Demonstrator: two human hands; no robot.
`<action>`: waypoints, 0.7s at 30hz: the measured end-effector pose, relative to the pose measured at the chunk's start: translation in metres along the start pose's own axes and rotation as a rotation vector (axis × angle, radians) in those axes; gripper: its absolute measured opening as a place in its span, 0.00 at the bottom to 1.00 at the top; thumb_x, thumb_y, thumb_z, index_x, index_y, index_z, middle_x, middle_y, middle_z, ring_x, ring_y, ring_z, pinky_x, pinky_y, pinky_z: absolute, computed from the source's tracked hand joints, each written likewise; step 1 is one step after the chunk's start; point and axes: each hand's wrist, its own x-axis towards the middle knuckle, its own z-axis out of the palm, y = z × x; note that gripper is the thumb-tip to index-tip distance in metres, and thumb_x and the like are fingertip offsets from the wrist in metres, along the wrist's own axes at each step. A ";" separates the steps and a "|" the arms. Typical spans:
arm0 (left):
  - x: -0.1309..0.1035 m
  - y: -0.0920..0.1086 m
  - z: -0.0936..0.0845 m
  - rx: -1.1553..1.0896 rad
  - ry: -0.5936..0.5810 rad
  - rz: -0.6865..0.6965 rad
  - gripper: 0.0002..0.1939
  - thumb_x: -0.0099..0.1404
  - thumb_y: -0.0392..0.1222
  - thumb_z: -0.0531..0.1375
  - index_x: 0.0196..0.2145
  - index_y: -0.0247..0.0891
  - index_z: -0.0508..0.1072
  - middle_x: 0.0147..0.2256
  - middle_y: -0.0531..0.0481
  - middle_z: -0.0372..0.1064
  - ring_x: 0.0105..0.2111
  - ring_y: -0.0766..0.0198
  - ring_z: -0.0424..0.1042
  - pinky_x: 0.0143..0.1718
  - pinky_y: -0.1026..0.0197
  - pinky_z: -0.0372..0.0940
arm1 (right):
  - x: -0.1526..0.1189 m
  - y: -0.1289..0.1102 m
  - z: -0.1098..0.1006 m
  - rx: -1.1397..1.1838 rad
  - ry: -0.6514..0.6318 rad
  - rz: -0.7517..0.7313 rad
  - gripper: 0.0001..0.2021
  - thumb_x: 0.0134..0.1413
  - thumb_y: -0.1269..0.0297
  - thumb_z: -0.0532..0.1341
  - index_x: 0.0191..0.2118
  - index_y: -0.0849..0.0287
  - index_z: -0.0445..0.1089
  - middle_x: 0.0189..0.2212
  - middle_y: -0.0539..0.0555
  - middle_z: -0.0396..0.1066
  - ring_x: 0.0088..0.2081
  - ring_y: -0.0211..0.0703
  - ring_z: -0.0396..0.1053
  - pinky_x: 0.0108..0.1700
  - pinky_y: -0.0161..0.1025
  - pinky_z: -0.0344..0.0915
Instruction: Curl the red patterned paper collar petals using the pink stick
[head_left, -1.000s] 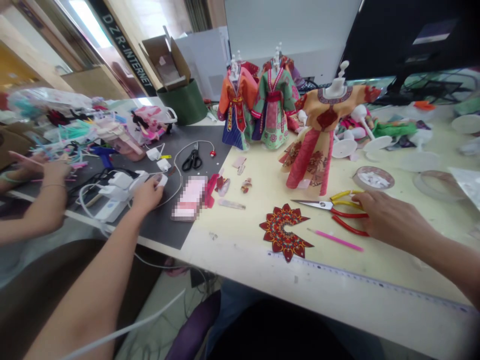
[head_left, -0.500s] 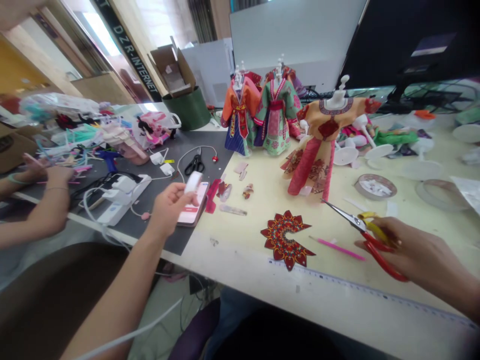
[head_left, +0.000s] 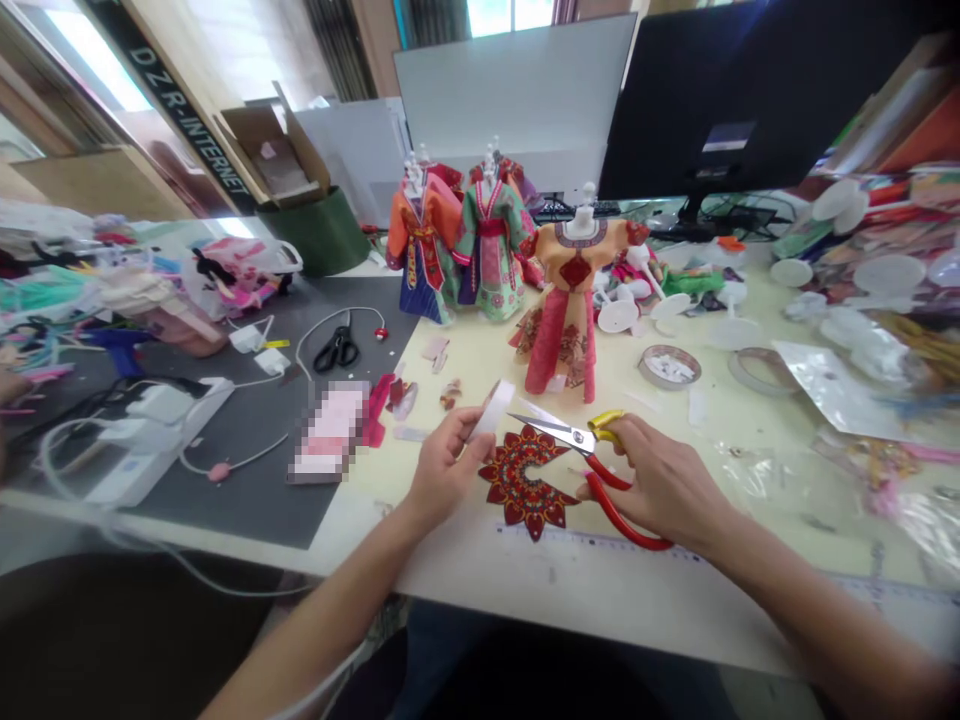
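Observation:
My left hand [head_left: 452, 462] is closed around a white strip [head_left: 495, 408], which stands up from the fingers. My right hand [head_left: 649, 470] grips scissors [head_left: 579, 438] with red and yellow handles. Their slightly parted blades point left, with the tips close to the strip. Below the blades, a red patterned collar-shaped piece [head_left: 517, 500] with pointed edges lies on the cream table surface. Behind the hands stands a small figure in a yellow and red dress [head_left: 559, 335].
Two robed figures, orange [head_left: 426, 240] and green [head_left: 491, 250], stand at the back. A phone [head_left: 330, 432], black scissors [head_left: 336, 345] and a power strip [head_left: 161, 440] lie left. A round dish [head_left: 670, 367] and plastic bags [head_left: 832, 385] are right.
My left hand has moved right with the white strip, away from above the phone. My right hand has brought the scissors left, over the red piece. The view has turned right.

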 end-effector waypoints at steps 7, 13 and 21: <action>-0.007 -0.006 0.003 0.041 0.037 -0.020 0.11 0.63 0.43 0.57 0.41 0.35 0.65 0.28 0.51 0.69 0.28 0.68 0.70 0.32 0.66 0.65 | -0.001 0.004 0.013 -0.041 0.042 -0.006 0.24 0.47 0.44 0.58 0.41 0.60 0.61 0.37 0.57 0.69 0.31 0.45 0.70 0.27 0.38 0.61; -0.008 -0.008 0.004 0.082 0.022 -0.040 0.11 0.63 0.43 0.57 0.41 0.34 0.65 0.29 0.50 0.70 0.29 0.67 0.70 0.33 0.65 0.66 | -0.002 0.001 0.016 -0.068 0.023 -0.010 0.21 0.48 0.47 0.58 0.40 0.60 0.62 0.36 0.56 0.69 0.31 0.45 0.69 0.29 0.38 0.61; -0.008 -0.010 0.005 0.084 0.021 -0.047 0.11 0.63 0.43 0.57 0.41 0.34 0.65 0.28 0.51 0.68 0.28 0.67 0.69 0.32 0.65 0.65 | -0.005 0.002 0.017 -0.077 0.052 -0.044 0.19 0.49 0.49 0.57 0.39 0.61 0.63 0.33 0.55 0.68 0.30 0.44 0.68 0.28 0.37 0.59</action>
